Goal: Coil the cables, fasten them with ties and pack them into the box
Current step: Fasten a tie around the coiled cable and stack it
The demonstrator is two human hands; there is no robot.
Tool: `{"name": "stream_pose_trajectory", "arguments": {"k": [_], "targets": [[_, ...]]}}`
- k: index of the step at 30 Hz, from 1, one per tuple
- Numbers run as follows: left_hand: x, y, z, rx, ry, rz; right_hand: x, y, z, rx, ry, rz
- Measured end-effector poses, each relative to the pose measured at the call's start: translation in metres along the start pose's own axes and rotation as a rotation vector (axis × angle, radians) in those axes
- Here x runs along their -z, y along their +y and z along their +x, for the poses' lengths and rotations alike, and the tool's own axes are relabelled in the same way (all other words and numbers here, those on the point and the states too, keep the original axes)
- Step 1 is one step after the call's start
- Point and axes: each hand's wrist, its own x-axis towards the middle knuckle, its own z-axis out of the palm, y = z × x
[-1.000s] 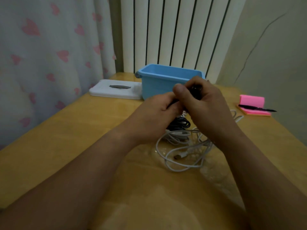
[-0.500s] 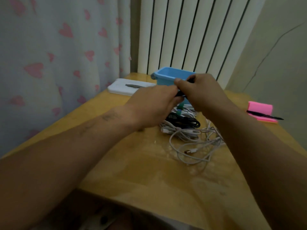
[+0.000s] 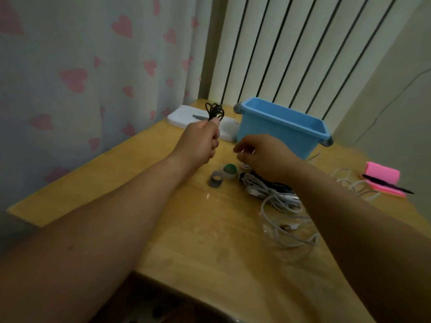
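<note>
No readable text, label, brand or number on any surface in view.

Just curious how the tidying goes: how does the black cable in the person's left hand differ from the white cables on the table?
The black cable is bunched into small loops; the white cables sprawl in a loose tangle. The black cable is gripped in the left hand, raised off the table; the white cables lie on it. Neither is in the blue box yet.
</note>
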Motion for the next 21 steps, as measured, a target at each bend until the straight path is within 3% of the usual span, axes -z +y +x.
{"name": "stream_pose_trajectory", "arguments": {"k": [4,8,17,19,21], "targets": [[0.004,-0.011,-0.001,-0.066,-0.024,0.239,-0.014,-0.008,0.017,0.0,-0.161,-0.156],[-0.003,-0.011,-0.007,-0.105,-0.075,0.435,-0.02,-0.006,0.024,0.009,-0.149,-0.203],[-0.002,-0.019,-0.001,-0.155,-0.115,0.557,-0.016,-0.008,0.02,0.045,-0.187,-0.21],[-0.002,-0.02,0.0,-0.157,-0.106,0.558,-0.015,-0.005,0.019,0.046,-0.164,-0.126],[-0.001,-0.021,-0.001,-0.139,-0.108,0.55,-0.013,0.003,0.015,-0.017,-0.077,0.135]]}}
